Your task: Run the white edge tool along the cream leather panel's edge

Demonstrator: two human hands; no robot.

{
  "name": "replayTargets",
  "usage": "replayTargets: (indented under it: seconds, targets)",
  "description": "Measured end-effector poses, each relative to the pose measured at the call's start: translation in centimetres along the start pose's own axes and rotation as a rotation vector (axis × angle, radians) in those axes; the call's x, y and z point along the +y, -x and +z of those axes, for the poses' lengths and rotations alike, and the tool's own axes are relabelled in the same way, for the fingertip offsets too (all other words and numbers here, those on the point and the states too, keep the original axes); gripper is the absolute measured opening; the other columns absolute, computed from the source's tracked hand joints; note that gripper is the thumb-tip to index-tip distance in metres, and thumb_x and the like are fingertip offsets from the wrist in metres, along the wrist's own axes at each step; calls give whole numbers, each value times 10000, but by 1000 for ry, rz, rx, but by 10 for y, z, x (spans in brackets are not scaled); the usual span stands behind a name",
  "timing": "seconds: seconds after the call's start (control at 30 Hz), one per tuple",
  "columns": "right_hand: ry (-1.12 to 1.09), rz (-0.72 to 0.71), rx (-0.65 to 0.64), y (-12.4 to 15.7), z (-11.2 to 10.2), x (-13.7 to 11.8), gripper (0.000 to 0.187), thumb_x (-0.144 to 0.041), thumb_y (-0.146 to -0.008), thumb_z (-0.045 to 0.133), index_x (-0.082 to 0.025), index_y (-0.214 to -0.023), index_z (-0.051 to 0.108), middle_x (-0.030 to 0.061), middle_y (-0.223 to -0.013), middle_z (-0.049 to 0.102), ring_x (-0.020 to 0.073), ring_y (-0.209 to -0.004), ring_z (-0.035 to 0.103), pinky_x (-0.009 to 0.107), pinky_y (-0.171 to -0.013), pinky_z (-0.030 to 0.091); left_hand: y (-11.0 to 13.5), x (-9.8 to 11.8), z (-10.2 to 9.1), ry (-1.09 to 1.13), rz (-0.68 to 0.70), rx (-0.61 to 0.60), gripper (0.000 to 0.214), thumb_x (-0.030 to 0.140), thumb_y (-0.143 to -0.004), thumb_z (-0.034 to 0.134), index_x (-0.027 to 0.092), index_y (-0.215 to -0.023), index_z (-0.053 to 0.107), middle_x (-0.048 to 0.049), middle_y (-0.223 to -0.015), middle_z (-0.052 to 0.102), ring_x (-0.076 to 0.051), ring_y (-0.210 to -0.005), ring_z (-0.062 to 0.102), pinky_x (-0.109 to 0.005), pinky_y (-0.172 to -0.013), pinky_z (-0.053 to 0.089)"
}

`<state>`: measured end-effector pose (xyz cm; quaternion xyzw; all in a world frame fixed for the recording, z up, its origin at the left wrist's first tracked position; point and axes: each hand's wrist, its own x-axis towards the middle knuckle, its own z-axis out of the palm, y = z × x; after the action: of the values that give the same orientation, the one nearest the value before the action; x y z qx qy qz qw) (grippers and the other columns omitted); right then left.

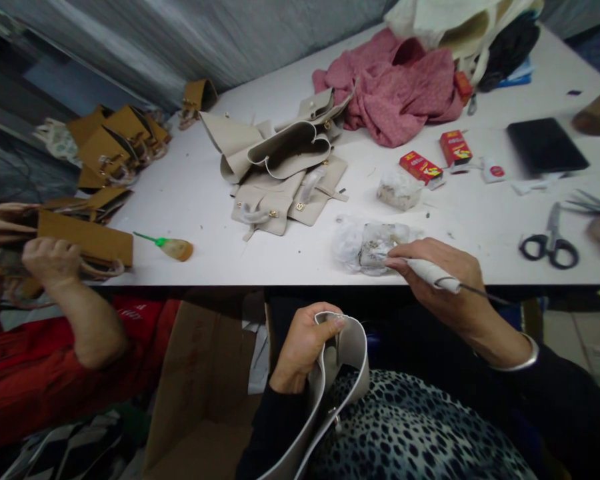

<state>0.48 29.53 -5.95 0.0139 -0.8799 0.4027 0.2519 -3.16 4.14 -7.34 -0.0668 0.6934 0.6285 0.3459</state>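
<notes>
My left hand (305,343) is closed on the rim of a beige leather bag piece (347,357) that rests on my lap, below the table edge. My right hand (437,267) is closed around a white-wrapped tool (433,272) with a thin cord trailing to the right. Its tip reaches into a clear plastic bag of small parts (367,245) lying near the front edge of the white table (190,193).
A pile of beige bag parts (280,167) lies mid-table, a pink cloth (395,90) behind it. Red boxes (421,167), scissors (550,243), a black tablet (545,145) and a glue bottle (173,247) are about. At left another person's hand (53,260) holds a tan bag (83,237); more tan bags (115,140) are stacked behind.
</notes>
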Motion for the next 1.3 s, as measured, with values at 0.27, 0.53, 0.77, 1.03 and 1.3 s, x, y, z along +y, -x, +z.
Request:
replayTargets:
  seconds: [0.27,0.53,0.77,1.03,1.3]
  targets:
    - [-732,439,-249,21,24,-27,427,-566,-1000,614,-182,-836,701,29,-736,653,151,-646,621,261,-607,518,3,5,0,7,-66,-99,348,402,-621,913,135,-765,745,-22,-659,668,-131,-594,552,-244,-576,404]
    - [-769,422,-329,22,26,-25,417,-535,-1015,596,-177,-830,702,30,-795,645,134,-647,605,249,-598,501,0,1,-1,47,-86,-173,391,421,-606,940,138,-797,750,-14,-680,668,-124,-599,557,-245,-589,400]
    - [-692,363,-380,23,28,-24,344,-458,-1042,577,-190,-850,675,5,-751,618,136,-659,597,256,-625,487,-2,-4,-3,87,-106,-192,392,403,-603,945,134,-810,749,-18,-685,679,-127,-596,568,-248,-594,406]
    - [-697,351,-403,22,33,-25,323,-427,-1043,574,-189,-844,663,0,-765,609,135,-681,592,256,-643,482,0,-4,0,112,-62,-191,349,384,-636,933,137,-791,741,-13,-681,673,-116,-589,558,-238,-585,393]
    - [-651,148,-518,24,16,-22,251,-361,-1064,578,-183,-915,676,8,-828,661,136,-758,598,260,-714,457,1,-10,6,269,-114,-188,339,339,-602,946,138,-765,728,-2,-635,651,-108,-550,543,-227,-550,384]
